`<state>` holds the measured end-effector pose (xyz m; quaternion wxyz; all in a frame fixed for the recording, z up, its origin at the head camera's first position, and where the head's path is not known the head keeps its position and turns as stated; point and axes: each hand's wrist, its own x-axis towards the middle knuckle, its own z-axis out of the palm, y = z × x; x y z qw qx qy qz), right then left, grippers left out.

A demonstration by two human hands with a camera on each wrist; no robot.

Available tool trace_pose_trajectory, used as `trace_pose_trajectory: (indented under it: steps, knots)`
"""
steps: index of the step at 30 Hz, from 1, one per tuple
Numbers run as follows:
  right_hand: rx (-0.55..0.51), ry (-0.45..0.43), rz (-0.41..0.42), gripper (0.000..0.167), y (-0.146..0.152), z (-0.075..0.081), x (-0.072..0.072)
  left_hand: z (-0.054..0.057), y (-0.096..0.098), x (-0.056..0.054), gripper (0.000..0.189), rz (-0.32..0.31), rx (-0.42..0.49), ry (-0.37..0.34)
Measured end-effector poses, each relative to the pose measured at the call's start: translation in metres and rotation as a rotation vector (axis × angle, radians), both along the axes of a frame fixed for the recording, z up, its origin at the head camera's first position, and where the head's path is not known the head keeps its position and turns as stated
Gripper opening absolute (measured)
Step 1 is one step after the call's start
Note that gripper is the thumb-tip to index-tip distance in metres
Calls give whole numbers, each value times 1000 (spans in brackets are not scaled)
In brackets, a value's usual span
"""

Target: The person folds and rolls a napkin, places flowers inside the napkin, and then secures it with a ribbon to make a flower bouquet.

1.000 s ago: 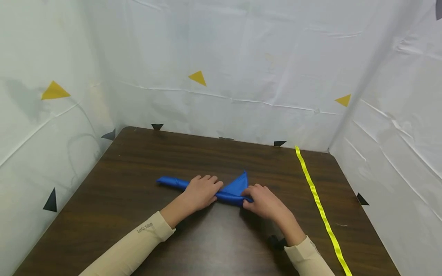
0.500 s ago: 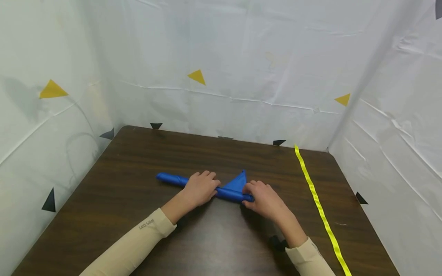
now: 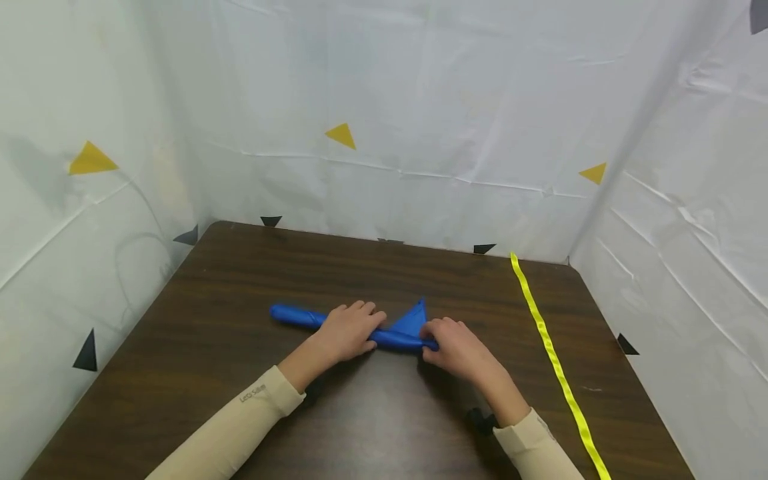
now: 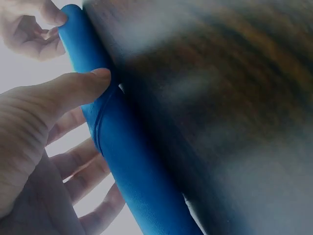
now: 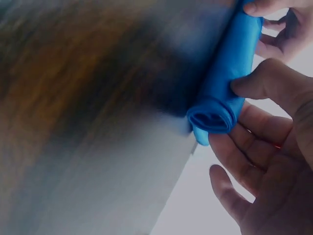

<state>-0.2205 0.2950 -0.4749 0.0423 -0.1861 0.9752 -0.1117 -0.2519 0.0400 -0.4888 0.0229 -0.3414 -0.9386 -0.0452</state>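
A shiny blue cloth (image 3: 399,341), rolled into a long tube, lies across the middle of the brown table. One flat triangular corner (image 3: 411,320) of it sticks out on the far side. My left hand (image 3: 349,331) grips the roll near its middle, thumb on the near side and fingers over the far side. At the roll's right end, my right hand (image 3: 457,348) holds it between thumb and fingers. The coiled layers at the roll's end (image 5: 211,117) show in the right wrist view. In the left wrist view a slanting fold edge runs along the roll (image 4: 132,142).
A long yellow ribbon (image 3: 552,353) runs down the right side of the wooden table (image 3: 372,427), from the back edge towards the front. White sheeting (image 3: 408,87) with yellow and black triangles stands around the back and sides.
The blue cloth has been rolled slightly away from the person, with both hands moving along with it. Its exposed corner looks a little smaller, and the roll's left end looks rounder.
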Motion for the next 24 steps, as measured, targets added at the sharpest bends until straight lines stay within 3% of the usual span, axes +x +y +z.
trace_pose_trajectory:
  steps: [4, 10, 17, 24]
  knots:
    - [-56, -58, -19, 20, 2, 2, 2, 1, 0, 1, 28, 10, 7, -1]
    - [-68, 8, -4, 22, 2, -1, 4, 0, 1, -2, 26, 36, -22, 27]
    - [26, 82, -28, 28, -4, -2, 5, 3, 1, -3, 28, 66, -23, -18]
    - [95, 112, 25, 22, -6, 4, 0, 2, 1, -4, 35, 62, 21, -15]
